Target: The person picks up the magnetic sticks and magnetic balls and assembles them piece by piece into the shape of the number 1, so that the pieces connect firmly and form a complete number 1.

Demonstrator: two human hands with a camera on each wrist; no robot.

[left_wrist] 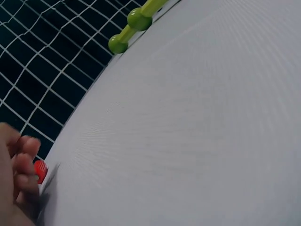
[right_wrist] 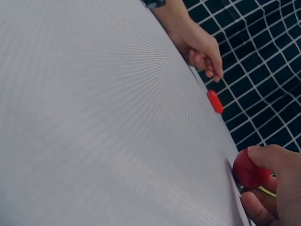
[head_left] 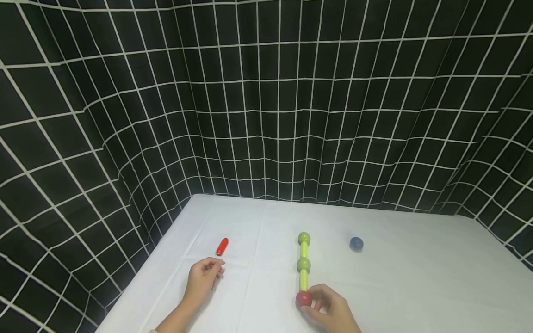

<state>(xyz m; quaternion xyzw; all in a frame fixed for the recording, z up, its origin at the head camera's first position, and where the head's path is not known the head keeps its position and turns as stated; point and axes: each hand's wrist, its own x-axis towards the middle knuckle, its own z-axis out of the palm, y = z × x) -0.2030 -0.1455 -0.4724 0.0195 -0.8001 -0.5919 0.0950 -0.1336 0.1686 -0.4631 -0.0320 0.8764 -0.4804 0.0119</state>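
A straight chain of two green balls (head_left: 303,265) and two yellow-green rods (head_left: 304,280) lies on the white table, with a red ball (head_left: 303,299) at its near end. My right hand (head_left: 331,309) pinches that red ball between thumb and fingers; the right wrist view shows the thumb (right_wrist: 265,155) on top of it. Over on the left, my left hand (head_left: 202,279) hovers or rests just short of a short red rod (head_left: 222,247), fingers loosely curled around nothing. In the right wrist view, a gap separates the red rod (right_wrist: 215,101) from the left hand (right_wrist: 202,49).
A blue ball (head_left: 356,243) lies on the table to the right of the chain. The white tabletop (head_left: 416,268) ends at a black curtain (head_left: 291,115) with a white grid, which surrounds the back and sides.
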